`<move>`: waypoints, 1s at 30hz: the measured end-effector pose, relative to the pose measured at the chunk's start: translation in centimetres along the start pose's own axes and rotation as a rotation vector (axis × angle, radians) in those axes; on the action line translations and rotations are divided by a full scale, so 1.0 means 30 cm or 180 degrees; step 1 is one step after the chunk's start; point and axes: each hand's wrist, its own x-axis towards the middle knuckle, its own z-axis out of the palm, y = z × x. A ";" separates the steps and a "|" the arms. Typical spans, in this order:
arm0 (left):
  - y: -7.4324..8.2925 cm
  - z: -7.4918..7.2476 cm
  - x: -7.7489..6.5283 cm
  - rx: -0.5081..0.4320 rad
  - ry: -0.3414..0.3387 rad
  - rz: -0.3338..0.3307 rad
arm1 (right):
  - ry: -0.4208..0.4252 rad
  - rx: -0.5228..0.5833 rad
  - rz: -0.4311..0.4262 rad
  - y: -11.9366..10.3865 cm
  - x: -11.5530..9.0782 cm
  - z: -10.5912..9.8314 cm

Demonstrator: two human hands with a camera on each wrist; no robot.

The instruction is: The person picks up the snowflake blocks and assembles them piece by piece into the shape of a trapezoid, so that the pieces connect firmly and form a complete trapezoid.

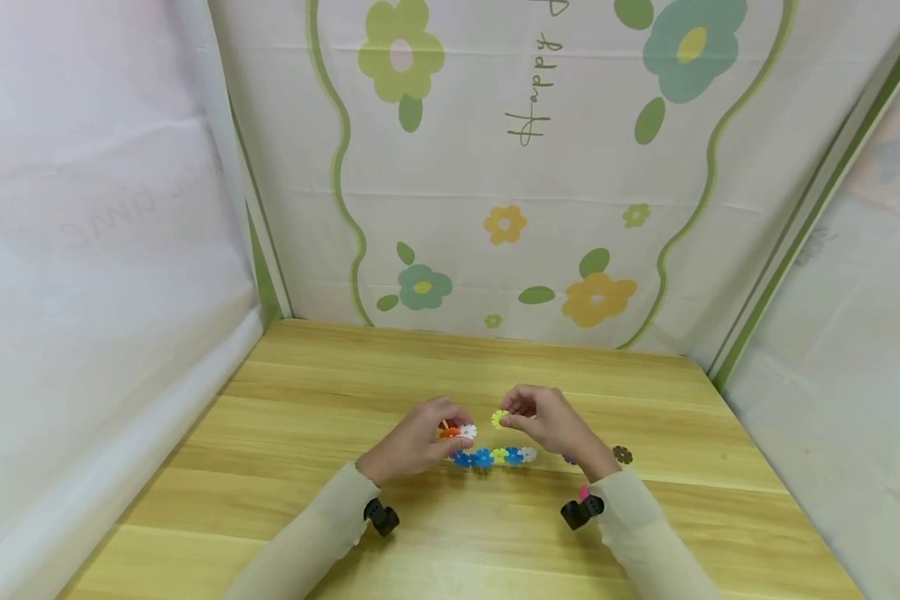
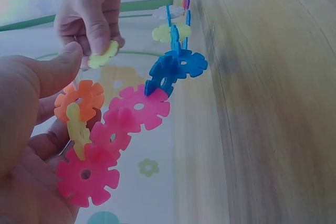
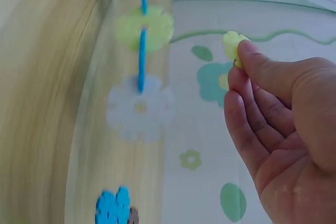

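My left hand point(image 1: 420, 437) holds one end of a chain of notched, flower-shaped plastic discs. An orange disc point(image 2: 79, 100), a yellow disc point(image 2: 79, 129) and several pink discs point(image 2: 139, 107) lie along its fingers. A white disc point(image 1: 468, 431) shows by the left fingertips in the head view. From the pink discs the chain runs on through blue discs point(image 1: 483, 457) and another yellow one to a white end disc point(image 3: 140, 107). My right hand point(image 1: 543, 419) pinches a loose yellow disc point(image 3: 232, 44) between thumb and index finger, apart from the chain and facing the left hand.
Beyond the right wrist a brown disc point(image 1: 622, 455) lies on the wooden table point(image 1: 307, 508). A purple disc point(image 1: 568, 458) and a pink one point(image 1: 584, 492) are partly hidden by the right arm. A flower-printed cloth point(image 1: 435, 167) stands behind the table.
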 end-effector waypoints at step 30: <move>0.017 0.012 0.000 0.0114 0.0222 0.0047 | 0.0723 0.0622 -0.0259 -0.084 -0.019 0.136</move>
